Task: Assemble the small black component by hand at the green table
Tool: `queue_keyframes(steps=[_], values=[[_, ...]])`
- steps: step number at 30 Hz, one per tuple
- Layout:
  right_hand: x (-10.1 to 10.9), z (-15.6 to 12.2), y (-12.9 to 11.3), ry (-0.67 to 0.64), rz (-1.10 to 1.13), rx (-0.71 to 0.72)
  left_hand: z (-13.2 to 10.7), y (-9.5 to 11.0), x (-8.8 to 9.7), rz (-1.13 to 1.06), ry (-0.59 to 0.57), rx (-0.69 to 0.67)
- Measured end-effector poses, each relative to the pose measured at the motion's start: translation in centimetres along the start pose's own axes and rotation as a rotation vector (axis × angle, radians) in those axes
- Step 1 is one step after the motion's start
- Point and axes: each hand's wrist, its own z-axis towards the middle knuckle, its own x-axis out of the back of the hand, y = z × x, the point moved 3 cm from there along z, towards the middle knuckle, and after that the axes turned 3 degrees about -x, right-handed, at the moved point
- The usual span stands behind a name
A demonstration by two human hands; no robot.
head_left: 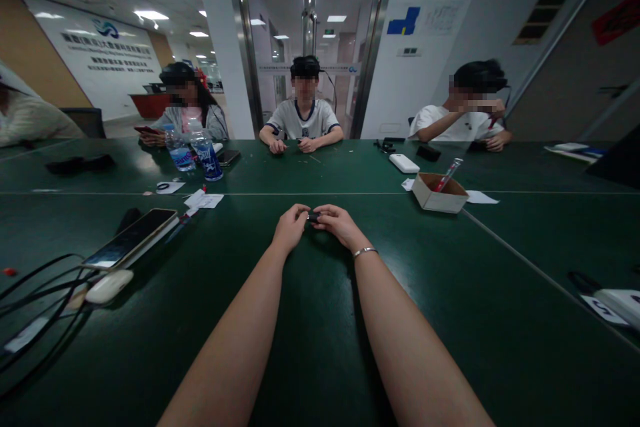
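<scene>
Both of my arms reach forward over the dark green table, hands meeting near its middle seam. A small dark, stubby object with a lighter tip on its left side lies between my fingertips. My right hand, with a silver bracelet at the wrist, pinches it from the right. From the other side, the curled fingers of my left hand close on its left end. Fingers cover much of the object, and its exact kind is too small to make out.
A phone, a white rounded device and black cables lie at left. Two water bottles stand beyond them. Ahead right is an open box holding a red pen-like item. Several people sit across the table.
</scene>
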Motion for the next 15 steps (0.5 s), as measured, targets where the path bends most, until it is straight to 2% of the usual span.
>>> queue_keyframes(steps=[7,11,15], values=[[0.29,0.36,0.32,-0.006,-0.058,0.033,0.30,-0.21,-0.02,-0.014,0.059,-0.061],[0.01,0.72,0.52,0.017,-0.286,0.145,0.20,0.00,0.27,0.005,0.123,-0.087],[-0.34,0.84,0.41,0.067,-0.544,0.185,0.05,0.14,0.19,0.131,0.076,-0.097]])
